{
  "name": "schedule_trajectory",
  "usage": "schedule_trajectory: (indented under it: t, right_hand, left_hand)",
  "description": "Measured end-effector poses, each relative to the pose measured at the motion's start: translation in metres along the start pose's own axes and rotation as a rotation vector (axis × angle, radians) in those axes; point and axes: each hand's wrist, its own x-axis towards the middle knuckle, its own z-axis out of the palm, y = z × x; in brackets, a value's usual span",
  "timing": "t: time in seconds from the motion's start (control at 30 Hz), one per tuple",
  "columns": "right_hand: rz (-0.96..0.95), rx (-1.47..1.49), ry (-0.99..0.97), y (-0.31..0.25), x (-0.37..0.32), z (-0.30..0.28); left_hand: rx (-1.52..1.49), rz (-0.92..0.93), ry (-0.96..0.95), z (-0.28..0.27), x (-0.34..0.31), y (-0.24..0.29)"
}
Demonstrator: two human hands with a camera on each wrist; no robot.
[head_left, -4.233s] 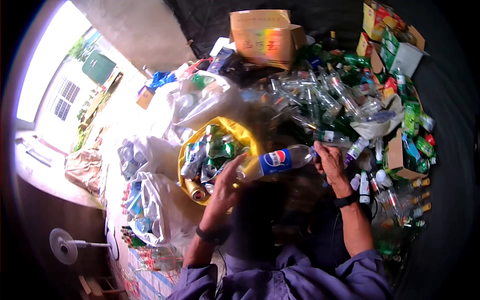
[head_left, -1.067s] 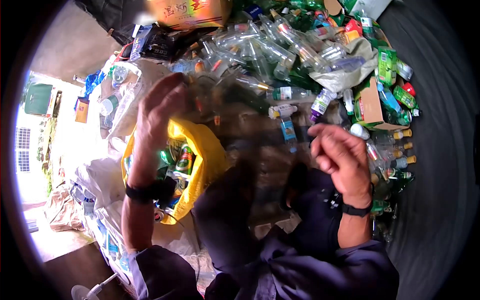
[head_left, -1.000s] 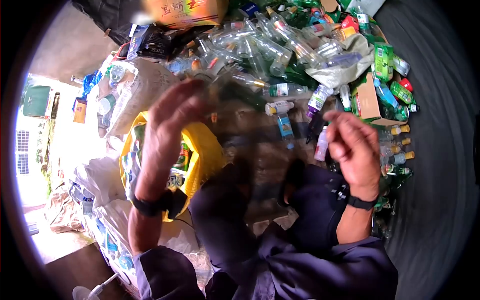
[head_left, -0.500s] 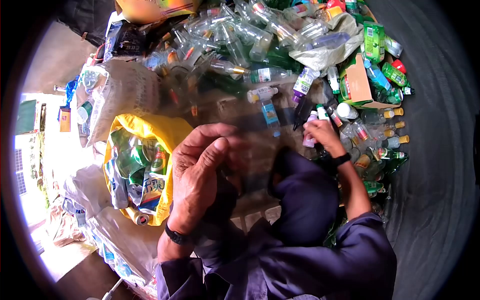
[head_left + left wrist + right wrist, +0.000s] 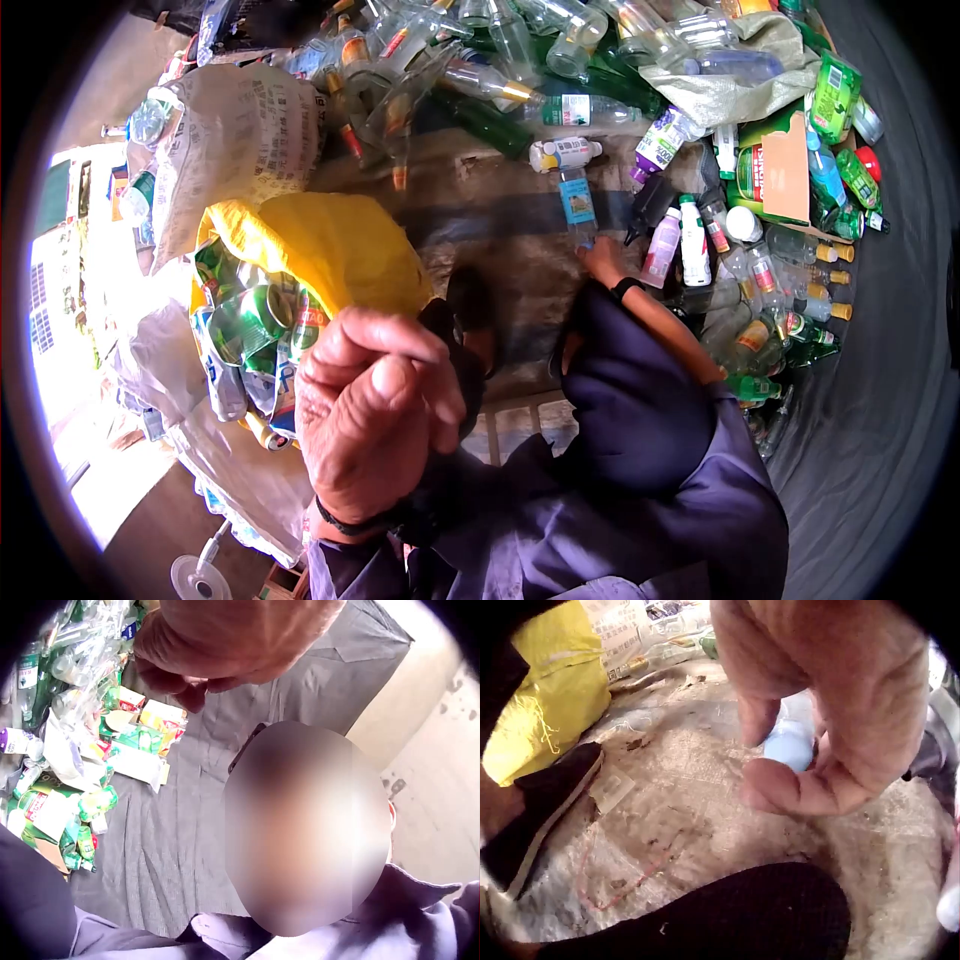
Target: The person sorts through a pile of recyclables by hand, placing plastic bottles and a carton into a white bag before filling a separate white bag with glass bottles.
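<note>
We see the right hand reaching down to the floor, its thumb and fingers curled close round the light blue cap of a small clear bottle with a blue label. That bottle lies on its side in the middle of the scene, its long axis running near to far, the cap pointing near and slightly right. Its far end lies right by a white bottle set crosswise, left to right. To its right we find a pink bottle and, just beside that, another white one with a green cap. Our left hand is raised at the near left, relaxed, fingers loosely bent, before the yellow sack of cans.
</note>
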Motion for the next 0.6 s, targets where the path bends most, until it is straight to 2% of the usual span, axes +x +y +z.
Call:
schedule_trajectory:
  t: [0.1, 0.2, 0.33, 0.4, 0.53, 0.6]
  right_hand:
    - [-0.094, -0.05, 0.123, -0.005, -0.006, -0.001]
    - [-0.207, 0.078, 0.025, -0.001, -0.017, -0.015]
    - [-0.378, 0.047, 0.15, -0.007, -0.055, -0.062]
    - [-0.145, 0.22, -0.092, -0.033, -0.072, -0.105]
    - [-0.267, 0.321, -0.146, -0.06, -0.095, -0.169]
    - [-0.296, 0.383, -0.198, -0.082, -0.107, -0.205]
  left_hand:
    - [0.006, -0.023, -0.023, -0.003, 0.001, 0.001]
    - [-0.02, -0.054, -0.048, -0.003, 0.002, 0.003]
    - [-0.055, -0.132, -0.112, -0.003, 0.002, 0.003]
    - [0.069, -0.136, -0.017, 0.007, -0.001, 0.001]
    - [0.183, -0.199, -0.114, 0.009, 0.0, -0.004]
    - [0.349, -0.111, -0.197, 0.011, 0.002, -0.011]
